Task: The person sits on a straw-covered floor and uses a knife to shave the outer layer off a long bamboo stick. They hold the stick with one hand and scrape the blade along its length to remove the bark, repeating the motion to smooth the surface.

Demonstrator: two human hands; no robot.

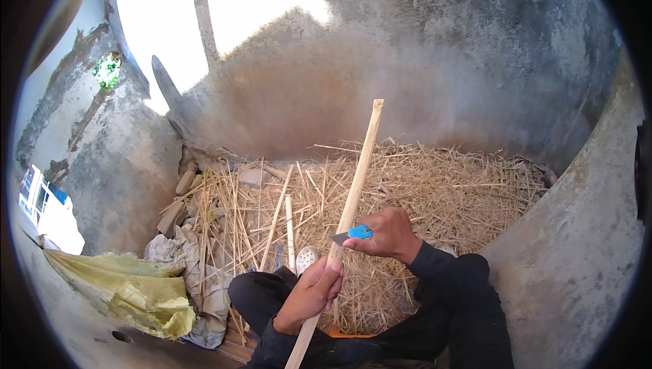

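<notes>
A long, pale wooden strip (360, 172) slants up and away from my lap, its far end rising in front of the wall. My left hand (314, 294) is wrapped round its lower part, with the thumb along the top. Just above it, my right hand (388, 234) grips a utility knife (360, 232) with a blue handle. The dark blade lies against the strip, a little beyond my left thumb. My right fingers hide most of the handle.
Straw and shavings (441, 199) cover the floor. Loose wooden strips (290, 233) lie ahead on the left, near a white perforated clog (307, 259). A yellow sack (129, 287) is at lower left. Stained concrete walls (407, 63) enclose the space.
</notes>
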